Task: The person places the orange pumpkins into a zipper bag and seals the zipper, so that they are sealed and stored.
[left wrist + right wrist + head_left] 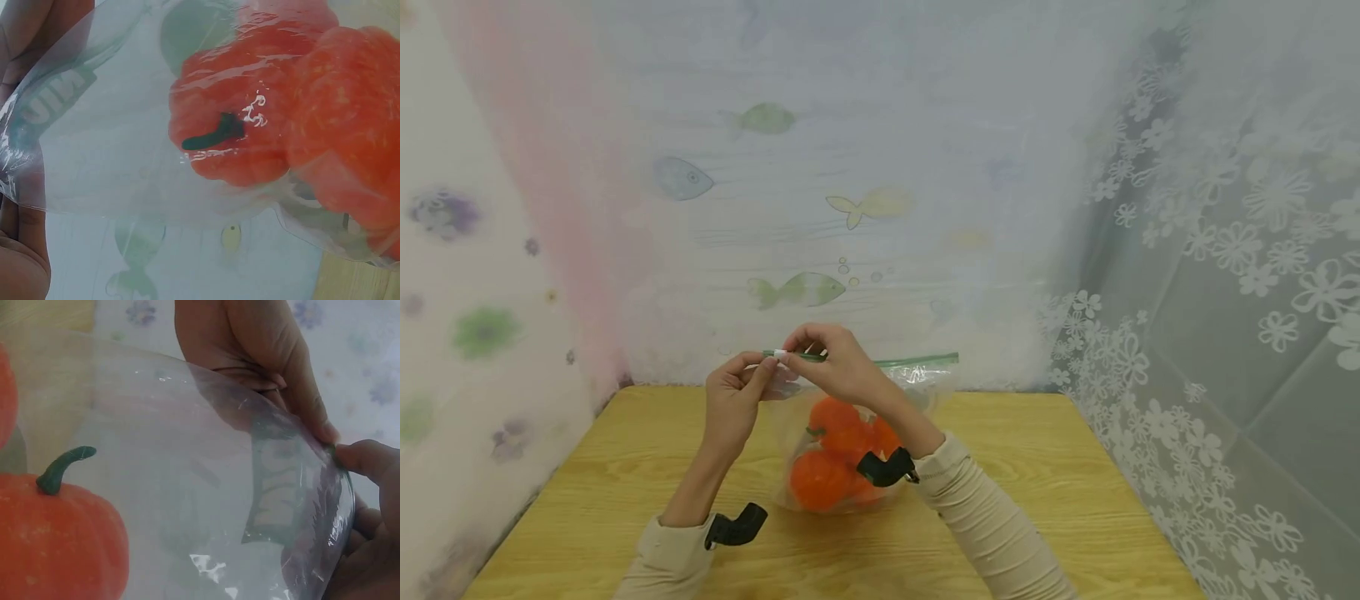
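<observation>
A clear zip bag (931,379) with a green strip along its top holds several small orange pumpkins (820,481) with green stems. My left hand (732,404) pinches the top left corner of the bag, beside a small white slider (779,354). Close against it, my right hand (842,367) pinches the strip at the slider between thumb and fingers. In the right wrist view, both hands meet at the bag's edge, with a pumpkin (62,544) to the left. Through the plastic, the left wrist view shows another pumpkin (231,87) up close.
Under the bag is a wood-grain table (1000,467). Behind it hangs a pale curtain (970,275) printed with fish, and a flower-patterned sheet (1232,250) stands along the right. Black mounts (737,527) are strapped at both wrists.
</observation>
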Demonstrator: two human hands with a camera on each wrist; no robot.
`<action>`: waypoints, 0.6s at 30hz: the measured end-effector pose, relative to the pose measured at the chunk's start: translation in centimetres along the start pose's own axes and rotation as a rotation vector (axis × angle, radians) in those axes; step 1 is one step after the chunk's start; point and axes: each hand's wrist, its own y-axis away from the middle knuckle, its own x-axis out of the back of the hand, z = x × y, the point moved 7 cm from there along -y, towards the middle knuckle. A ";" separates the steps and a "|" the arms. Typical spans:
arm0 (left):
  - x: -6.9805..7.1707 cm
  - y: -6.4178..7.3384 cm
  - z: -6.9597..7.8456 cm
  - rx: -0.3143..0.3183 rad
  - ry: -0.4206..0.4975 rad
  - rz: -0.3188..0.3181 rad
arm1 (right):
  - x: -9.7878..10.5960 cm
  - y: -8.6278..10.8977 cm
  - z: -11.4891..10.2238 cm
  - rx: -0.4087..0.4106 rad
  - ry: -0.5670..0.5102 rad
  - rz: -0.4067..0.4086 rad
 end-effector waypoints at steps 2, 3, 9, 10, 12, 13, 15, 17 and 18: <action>0.0 0.1 0.0 -0.002 -0.012 -0.005 | -0.1 0.0 0.0 -0.002 0.005 -0.020; 0.0 0.1 0.1 -0.002 -0.014 -0.007 | -0.1 0.1 0.0 -0.001 0.008 -0.028; 0.3 -0.1 0.0 0.001 -0.023 -0.005 | -0.2 -0.1 0.2 -0.001 0.013 -0.077; 0.4 -0.1 0.0 0.002 -0.022 -0.006 | -0.2 -0.2 0.2 -0.001 0.014 -0.084; 0.4 -0.1 -0.1 -0.001 -0.018 -0.007 | -0.2 -0.3 0.3 0.003 0.021 -0.099; 0.4 -0.1 -0.2 -0.002 -0.015 -0.008 | -0.2 -0.3 0.3 0.007 0.028 -0.106; 0.5 -0.1 -0.2 -0.004 -0.015 -0.009 | -0.2 -0.4 0.3 0.020 0.045 -0.123; 0.5 -0.1 -0.3 -0.004 -0.019 -0.009 | -0.1 -0.5 0.2 0.030 0.058 -0.142; 0.5 -0.2 -0.2 -0.003 -0.025 -0.008 | 0.0 -0.5 0.1 0.033 0.063 -0.150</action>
